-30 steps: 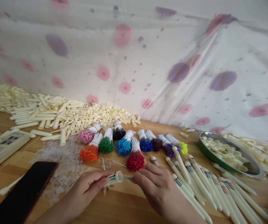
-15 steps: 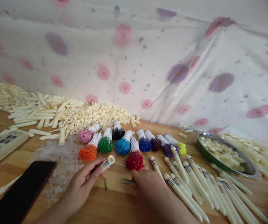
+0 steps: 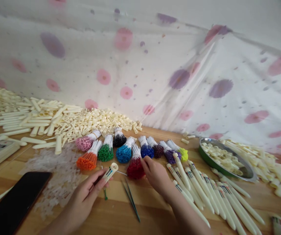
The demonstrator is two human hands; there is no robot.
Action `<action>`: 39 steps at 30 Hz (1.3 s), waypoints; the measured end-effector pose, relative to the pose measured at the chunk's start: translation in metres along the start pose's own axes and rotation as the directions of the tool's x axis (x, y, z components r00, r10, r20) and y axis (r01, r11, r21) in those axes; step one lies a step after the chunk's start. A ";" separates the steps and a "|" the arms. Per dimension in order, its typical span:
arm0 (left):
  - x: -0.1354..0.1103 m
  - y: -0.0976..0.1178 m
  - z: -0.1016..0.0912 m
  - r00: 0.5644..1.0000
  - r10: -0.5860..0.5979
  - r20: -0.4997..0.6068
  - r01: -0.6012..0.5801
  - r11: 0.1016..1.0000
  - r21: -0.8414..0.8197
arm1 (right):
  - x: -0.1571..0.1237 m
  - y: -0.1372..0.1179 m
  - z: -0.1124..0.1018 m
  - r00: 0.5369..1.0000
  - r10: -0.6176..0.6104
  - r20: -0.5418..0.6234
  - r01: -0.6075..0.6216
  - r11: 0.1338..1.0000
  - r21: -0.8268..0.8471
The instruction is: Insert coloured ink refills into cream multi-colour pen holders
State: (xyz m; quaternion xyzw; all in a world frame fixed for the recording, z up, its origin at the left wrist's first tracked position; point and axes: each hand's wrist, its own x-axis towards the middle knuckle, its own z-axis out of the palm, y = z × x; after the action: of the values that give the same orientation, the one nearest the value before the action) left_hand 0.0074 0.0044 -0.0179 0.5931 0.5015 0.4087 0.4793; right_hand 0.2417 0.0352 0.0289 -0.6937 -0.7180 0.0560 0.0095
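My left hand (image 3: 86, 192) grips a cream pen barrel (image 3: 109, 172) with coloured marks at its open end, held just above the wooden table (image 3: 121, 215). My right hand (image 3: 155, 173) reaches forward with its fingers on the red bundle of refills (image 3: 135, 166), next to the dark blue bundle (image 3: 145, 150). Thin green tweezers (image 3: 131, 200) lie on the table between my hands. A small green refill (image 3: 105, 194) lies below the barrel. What, if anything, the right fingers pinch is hidden.
Bundles of orange (image 3: 88, 160), green (image 3: 105, 150), light blue (image 3: 124, 153), black, pink and purple refills stand in a row. Assembled pens (image 3: 204, 192) lie at right beside a green dish (image 3: 225, 158) of cream parts. Cream tubes (image 3: 45, 117) pile at left; a black phone (image 3: 10, 204) lies near left.
My right hand took the tweezers away from the barrel, laid them on the table and moved forward to the red bundle. The left hand lifted the barrel slightly left.
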 end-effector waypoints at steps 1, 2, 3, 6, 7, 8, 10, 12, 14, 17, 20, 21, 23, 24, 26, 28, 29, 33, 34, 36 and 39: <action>0.000 0.000 0.001 1.000 -0.009 0.002 0.009 1.000 -0.007 | 0.003 0.001 0.003 1.000 0.006 0.013 -0.006 1.000 0.013; -0.001 0.001 0.003 1.000 -0.018 0.003 0.018 1.000 -0.016 | 0.006 0.001 0.005 1.000 0.010 0.026 -0.011 1.000 0.024; -0.001 0.002 0.005 1.000 -0.027 0.007 0.027 0.999 -0.029 | 0.007 0.001 0.007 0.999 0.012 0.039 -0.013 0.999 0.034; 0.001 0.007 0.011 0.998 -0.060 0.034 0.062 0.995 -0.081 | 0.007 0.003 0.008 0.997 0.006 0.072 -0.010 0.998 0.063; 0.003 0.010 0.015 0.996 -0.069 0.052 0.074 0.992 -0.106 | 0.007 0.003 0.008 0.997 0.003 0.079 -0.009 0.997 0.076; 0.005 0.013 0.019 0.995 -0.073 0.071 0.082 0.988 -0.133 | 0.007 0.003 0.009 0.996 0.001 0.084 -0.009 0.996 0.093; 0.011 0.019 0.030 0.989 -0.065 0.130 0.091 0.974 -0.205 | 0.007 0.004 0.010 0.996 -0.006 0.088 -0.006 0.991 0.133; 0.018 0.024 0.043 0.987 -0.048 0.155 0.084 0.967 -0.239 | 0.009 0.005 0.011 0.996 -0.021 0.089 0.004 0.982 0.187; 0.026 0.027 0.057 0.985 -0.060 0.160 0.101 0.959 -0.265 | 0.010 0.007 0.013 0.994 -0.058 0.095 0.032 0.966 0.256; 0.034 0.027 0.069 0.986 -0.083 0.147 0.125 0.945 -0.301 | 0.007 0.014 0.012 0.981 -0.163 0.105 0.114 0.923 0.368; 0.035 0.026 0.070 0.985 -0.092 0.146 0.136 0.937 -0.321 | -0.005 0.022 0.004 0.954 -0.281 0.105 0.205 0.865 0.458; 0.035 0.026 0.069 0.984 -0.093 0.150 0.138 0.935 -0.326 | -0.010 0.025 0.001 0.943 -0.315 0.105 0.229 0.846 0.482; 0.033 0.025 0.066 0.982 -0.094 0.166 0.146 0.930 -0.337 | -0.020 0.030 -0.006 0.919 -0.382 0.102 0.276 0.805 0.524; 0.032 0.025 0.065 0.980 -0.094 0.178 0.151 0.927 -0.343 | -0.025 0.032 -0.009 0.905 -0.414 0.099 0.297 0.781 0.549; 0.031 0.024 0.063 0.975 -0.090 0.204 0.159 0.923 -0.352 | -0.033 0.035 -0.015 0.886 -0.457 0.081 0.319 0.725 0.610; 0.029 0.023 0.060 0.971 -0.081 0.227 0.158 0.925 -0.345 | -0.038 0.037 -0.022 0.885 -0.461 0.063 0.298 0.666 0.684; 0.028 0.022 0.057 0.969 -0.074 0.236 0.152 0.931 -0.332 | -0.040 0.038 -0.027 0.891 -0.449 0.064 0.265 0.630 0.730; 0.025 0.021 0.036 0.972 -0.029 0.234 0.085 0.969 -0.232 | -0.042 0.047 -0.044 0.902 -0.416 0.113 0.095 0.448 0.889; 0.025 0.021 0.029 0.975 -0.020 0.222 0.066 0.977 -0.204 | -0.043 0.050 -0.046 0.904 -0.411 0.117 0.068 0.408 0.910; 0.023 0.020 0.016 0.978 0.010 0.209 0.021 0.989 -0.144 | -0.043 0.054 -0.047 0.908 -0.401 0.118 0.023 0.329 0.944; 0.018 0.018 0.005 0.963 0.103 0.250 -0.112 0.993 0.023 | -0.041 0.056 -0.040 0.905 -0.395 0.156 -0.105 0.148 0.983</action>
State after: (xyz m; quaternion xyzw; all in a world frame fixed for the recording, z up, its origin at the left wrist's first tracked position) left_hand 0.0187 0.0209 -0.0012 0.6747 0.4120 0.3473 0.5044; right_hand 0.3029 -0.0016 0.0664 -0.4200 -0.5601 0.6378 0.3210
